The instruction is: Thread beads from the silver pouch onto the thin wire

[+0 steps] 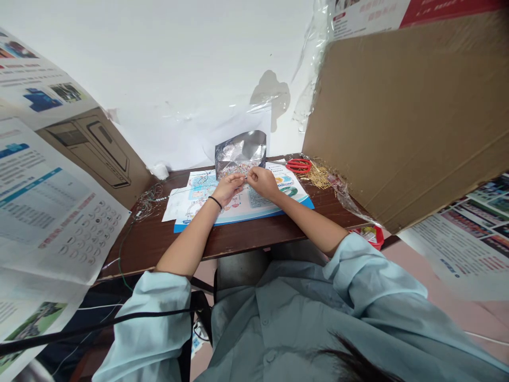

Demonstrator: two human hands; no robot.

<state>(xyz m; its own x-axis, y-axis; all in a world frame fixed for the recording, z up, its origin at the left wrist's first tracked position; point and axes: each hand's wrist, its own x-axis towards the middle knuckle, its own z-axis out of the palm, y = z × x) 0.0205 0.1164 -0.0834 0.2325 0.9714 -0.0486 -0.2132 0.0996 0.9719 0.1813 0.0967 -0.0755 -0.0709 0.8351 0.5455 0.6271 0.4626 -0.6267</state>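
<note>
My left hand point(229, 189), with a black band at its wrist, is closed with its fingertips pinched together. Close against it, my right hand point(262, 181) is pinched too, thumb and forefinger meeting at the left fingertips. Whatever sits between them is too small to name. Just behind the hands stands an open silver bag point(243, 147) with many small, mixed-colour beads point(234, 168) in its mouth. Under both forearms lie printed sheets point(260, 200) with a blue edge. A thin, pale-blue strand point(199, 185) runs over the paper left of my left hand.
Red-handled scissors point(299, 166) lie at the back right beside a heap of thin golden sticks point(319, 176). Tangled clear line point(148, 204) is at the table's left end. Cardboard panels point(397, 116) rise on both sides. A red container point(374, 237) is below the right edge.
</note>
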